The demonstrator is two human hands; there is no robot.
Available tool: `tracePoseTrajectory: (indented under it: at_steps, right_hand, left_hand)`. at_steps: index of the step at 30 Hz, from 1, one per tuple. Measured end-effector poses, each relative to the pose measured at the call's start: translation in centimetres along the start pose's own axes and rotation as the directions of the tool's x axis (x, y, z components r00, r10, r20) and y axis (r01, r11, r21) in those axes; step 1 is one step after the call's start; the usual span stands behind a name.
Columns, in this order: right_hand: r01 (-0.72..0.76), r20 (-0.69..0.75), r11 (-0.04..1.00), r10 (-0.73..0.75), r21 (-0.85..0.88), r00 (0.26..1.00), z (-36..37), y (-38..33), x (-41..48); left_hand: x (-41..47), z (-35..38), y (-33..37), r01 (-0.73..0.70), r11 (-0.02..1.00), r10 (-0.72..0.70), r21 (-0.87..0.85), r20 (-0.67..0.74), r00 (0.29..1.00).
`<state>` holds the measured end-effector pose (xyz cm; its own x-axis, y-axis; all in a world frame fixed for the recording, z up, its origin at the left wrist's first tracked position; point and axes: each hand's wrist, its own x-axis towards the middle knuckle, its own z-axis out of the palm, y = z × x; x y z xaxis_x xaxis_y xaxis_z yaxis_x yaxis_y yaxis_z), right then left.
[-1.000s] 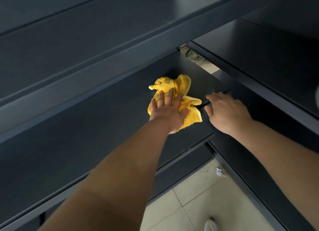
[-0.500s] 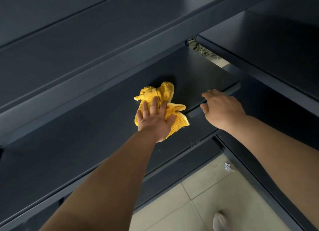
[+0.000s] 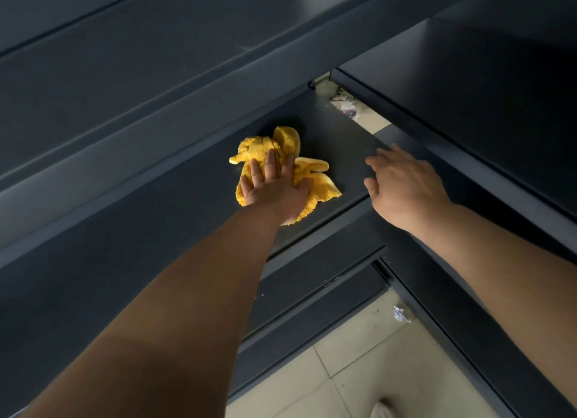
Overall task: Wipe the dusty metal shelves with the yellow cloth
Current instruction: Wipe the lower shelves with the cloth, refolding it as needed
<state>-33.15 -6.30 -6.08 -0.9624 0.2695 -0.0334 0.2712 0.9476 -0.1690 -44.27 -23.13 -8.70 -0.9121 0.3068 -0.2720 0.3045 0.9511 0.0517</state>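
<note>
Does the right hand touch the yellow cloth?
Apart. In the head view, a strip of bare shelf shows between the right hand and the cloth; only the left hand presses on it.

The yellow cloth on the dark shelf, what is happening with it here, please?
A person is wiping a dark metal shelf. The left hand presses flat on the crumpled yellow cloth, near the shelf's right end. The right hand is open, with fingers spread, by the shelf's right front corner; whether it touches the metal cannot be told. Below, a paper scrap lies on the tiled floor.
</note>
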Motion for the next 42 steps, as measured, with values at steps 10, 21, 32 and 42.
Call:
tracePoseTrajectory:
  at_steps: [10, 21, 32, 42]
  right_hand:
    - [0.069, -0.021, 0.997, -0.068, 0.042, 0.997, 0.4, 3.1, 2.3]
    - [0.084, -0.047, 0.984, -0.077, 0.158, 0.996, 1.2, 3.7, 2.0]
    - [-0.075, -0.108, 0.996, 0.079, 0.041, 0.991, -1.1, 4.1, -1.8]
    - [-0.116, 0.050, 0.993, 0.116, -0.007, 0.992, -2.2, -0.1, -5.5]
  left_hand:
    - [8.5, -1.8, 4.5, -0.011, 1.000, 0.010, -0.019, -0.065, 0.998]
    - [10.9, -2.2, 6.2, -0.182, 0.983, 0.177, -0.022, -0.146, 0.973]
    - [4.2, -0.9, 9.0, -0.537, 0.839, 0.542, 0.083, -0.049, 0.839]
    - [-4.9, 1.4, 4.1, -0.543, 0.840, 0.543, -0.001, -0.023, 0.840]
